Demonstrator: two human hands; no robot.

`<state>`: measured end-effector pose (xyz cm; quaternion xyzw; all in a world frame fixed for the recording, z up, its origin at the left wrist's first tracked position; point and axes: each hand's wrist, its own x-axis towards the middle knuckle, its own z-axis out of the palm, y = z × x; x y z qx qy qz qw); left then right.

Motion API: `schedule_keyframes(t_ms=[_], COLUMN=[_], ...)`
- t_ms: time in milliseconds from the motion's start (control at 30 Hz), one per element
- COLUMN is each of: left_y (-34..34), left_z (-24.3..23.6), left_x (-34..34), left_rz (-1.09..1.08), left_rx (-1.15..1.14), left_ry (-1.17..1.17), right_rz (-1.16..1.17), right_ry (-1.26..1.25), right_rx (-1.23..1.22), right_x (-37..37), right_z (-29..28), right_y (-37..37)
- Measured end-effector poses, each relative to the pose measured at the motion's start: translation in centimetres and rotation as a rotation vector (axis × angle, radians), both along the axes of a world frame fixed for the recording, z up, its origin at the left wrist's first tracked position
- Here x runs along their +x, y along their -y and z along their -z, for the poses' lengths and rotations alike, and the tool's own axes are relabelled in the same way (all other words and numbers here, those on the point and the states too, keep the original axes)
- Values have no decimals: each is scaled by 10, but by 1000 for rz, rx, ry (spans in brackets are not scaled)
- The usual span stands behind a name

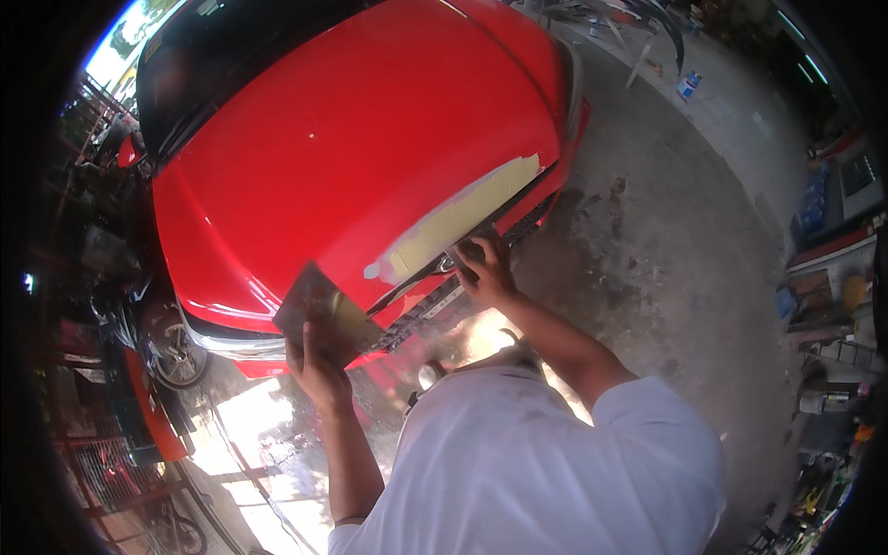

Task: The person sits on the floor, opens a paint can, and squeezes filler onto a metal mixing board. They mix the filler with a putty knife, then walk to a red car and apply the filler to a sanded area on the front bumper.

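Note:
In front of me is the red hood (370, 120) of a car, with a long pale yellow patch of body filler (467, 208) along its front edge. A small grey-blue spot lies by the patch's left end. My left hand (319, 375) grips a flat square mixing board (319, 305), tilted over the hood's front left, with a smear of yellowish filler on it. At the patch's lower edge my right hand (490, 277) is closed on a dark flat spreader (476, 239), partly covered by the fingers. Whether its edge touches the filler I cannot tell.
The car's grille (430, 305) and bumper run just below the hood edge, close to my body. A motorcycle wheel (176, 347) stands at the left. Far right are shelves with tools and bottles. A bottle (688, 85) stands on the floor near a stand.

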<state>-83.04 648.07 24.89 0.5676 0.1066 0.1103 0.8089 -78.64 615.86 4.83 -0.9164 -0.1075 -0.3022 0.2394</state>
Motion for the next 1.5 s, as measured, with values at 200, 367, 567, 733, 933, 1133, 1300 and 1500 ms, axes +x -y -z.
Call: schedule_keyframes(t_ms=[200, 367, 567, 733, 933, 1133, 1300, 1500], left_y=[-5, -10, -8, -18, -27, -29, -38, -41], left_z=[3, 6, 6, -3, 8, 11, 9, 12], left_x=[7, 8, 10, 6, 8, 9, 10, 13], left_rz=[28, 53, 95, 86, 37, 77, 32, 81], left_rx=[-22, -12, 42, 60, 48, 29, 28, 46], left_ry=[11, 26, 32, 7, 44, 57, 61, 53], right_rz=[22, 0, 39, 9, -6, 1, -39, -32], right_ry=[42, 13, 24, -9, 31, 17, -56, -13], right_rx=[63, -16, 18, -74, -1, -41, -128, -28], right_x=[14, -15, 26, -10, -4, 9, -24, 21], right_z=[-11, 5, -61, -23, -55, -43, -30, -69], right_y=[-35, -35, -68, -74, -89, -113, -103, -134])
